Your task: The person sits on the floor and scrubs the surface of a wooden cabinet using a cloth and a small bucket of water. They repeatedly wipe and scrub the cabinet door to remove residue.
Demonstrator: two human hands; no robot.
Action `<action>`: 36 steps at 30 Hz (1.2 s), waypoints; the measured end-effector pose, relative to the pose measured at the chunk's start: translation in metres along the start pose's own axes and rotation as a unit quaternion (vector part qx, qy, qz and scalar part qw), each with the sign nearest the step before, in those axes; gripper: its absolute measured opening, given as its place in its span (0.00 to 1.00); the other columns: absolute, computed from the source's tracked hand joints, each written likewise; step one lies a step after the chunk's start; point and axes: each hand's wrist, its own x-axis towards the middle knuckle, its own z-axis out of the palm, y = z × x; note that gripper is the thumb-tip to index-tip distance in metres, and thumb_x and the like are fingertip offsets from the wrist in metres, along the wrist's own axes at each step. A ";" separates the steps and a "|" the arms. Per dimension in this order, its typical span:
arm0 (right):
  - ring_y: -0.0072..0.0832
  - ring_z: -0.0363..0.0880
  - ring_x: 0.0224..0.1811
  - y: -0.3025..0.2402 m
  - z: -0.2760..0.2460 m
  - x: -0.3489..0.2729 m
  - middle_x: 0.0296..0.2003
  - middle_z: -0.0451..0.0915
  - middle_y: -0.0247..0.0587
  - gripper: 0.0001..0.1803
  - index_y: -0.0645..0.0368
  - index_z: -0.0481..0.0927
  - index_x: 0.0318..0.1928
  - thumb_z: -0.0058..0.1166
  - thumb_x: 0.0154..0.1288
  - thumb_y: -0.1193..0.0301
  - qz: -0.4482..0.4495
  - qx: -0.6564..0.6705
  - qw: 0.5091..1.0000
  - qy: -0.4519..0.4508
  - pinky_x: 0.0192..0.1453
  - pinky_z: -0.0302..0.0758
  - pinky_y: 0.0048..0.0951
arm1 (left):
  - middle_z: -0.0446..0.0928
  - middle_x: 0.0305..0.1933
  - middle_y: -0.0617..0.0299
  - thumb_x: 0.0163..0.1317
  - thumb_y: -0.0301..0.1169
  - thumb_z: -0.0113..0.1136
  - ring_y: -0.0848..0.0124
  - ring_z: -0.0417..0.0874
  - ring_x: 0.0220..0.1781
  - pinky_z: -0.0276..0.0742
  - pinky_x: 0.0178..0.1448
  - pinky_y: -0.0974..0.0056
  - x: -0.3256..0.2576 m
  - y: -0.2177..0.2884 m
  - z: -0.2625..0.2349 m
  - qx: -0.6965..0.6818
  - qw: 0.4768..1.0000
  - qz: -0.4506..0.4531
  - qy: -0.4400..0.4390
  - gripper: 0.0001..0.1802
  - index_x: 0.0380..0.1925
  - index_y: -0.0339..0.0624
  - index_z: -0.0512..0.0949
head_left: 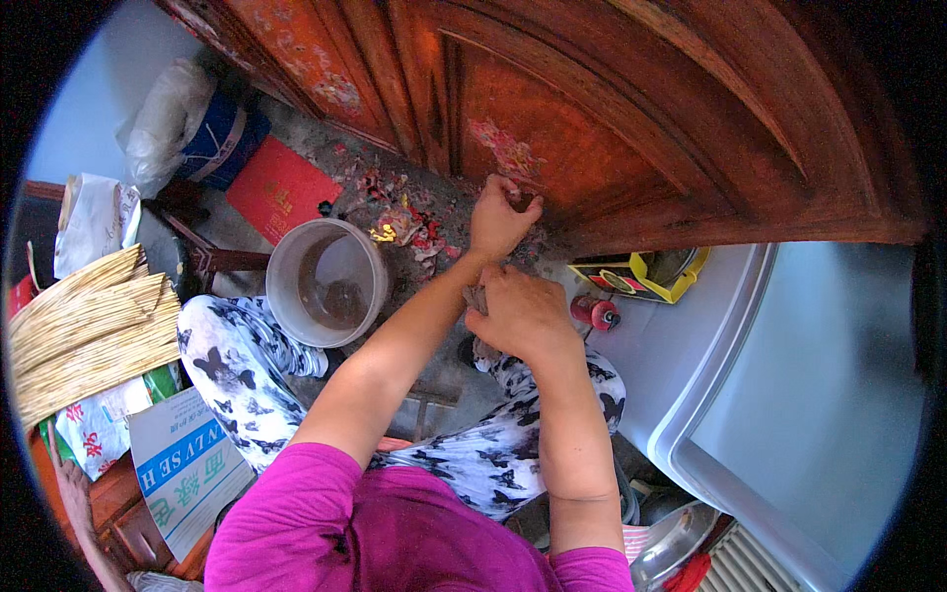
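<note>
My left hand (501,219) reaches to the lower part of a carved reddish-brown wooden door (582,138). Its fingers curl in close to the panel, and what they hold, if anything, cannot be made out. Just above it, a patch of torn pink and white paper residue (508,148) clings to the wood. My right hand (523,308) is nearer to me, beside my left wrist, with its fingers closed around a small greyish thing (476,299) that is mostly hidden. Torn red and coloured paper scraps (419,232) litter the floor left of my left hand.
A whitish bucket of murky water (367,281) stands by my left knee. A red sheet (281,187) lies beyond it. To the right are a yellow-and-black box (641,276), a red bottle (595,312) and a grey plastic surface (681,345). Bundled sticks (94,331) and another person's hand (74,488) are at left.
</note>
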 end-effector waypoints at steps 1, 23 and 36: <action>0.45 0.83 0.53 0.000 0.001 -0.001 0.48 0.83 0.51 0.30 0.63 0.77 0.53 0.59 0.58 0.53 -0.004 -0.001 1.000 0.004 0.53 0.79 0.49 | 0.81 0.37 0.52 0.51 0.42 0.75 0.55 0.83 0.40 0.79 0.48 0.56 -0.001 0.003 0.001 0.018 1.000 0.013 0.005 0.26 0.39 0.38 0.72; 0.45 0.84 0.50 0.001 -0.001 0.001 0.49 0.84 0.51 0.28 0.62 0.79 0.51 0.60 0.58 0.54 0.014 0.001 1.000 -0.019 0.52 0.80 0.48 | 0.80 0.40 0.45 0.57 0.40 0.66 0.42 0.82 0.42 0.76 0.44 0.44 -0.001 -0.002 0.016 0.062 0.996 0.025 0.064 0.21 0.41 0.40 0.70; 0.46 0.85 0.49 -0.003 -0.005 -0.001 0.47 0.84 0.54 0.29 0.63 0.79 0.53 0.60 0.58 0.54 -0.007 0.007 1.000 -0.009 0.51 0.80 0.49 | 0.80 0.42 0.43 0.59 0.38 0.66 0.41 0.82 0.44 0.77 0.45 0.45 -0.002 -0.001 0.007 0.072 0.995 0.048 0.047 0.20 0.44 0.39 0.70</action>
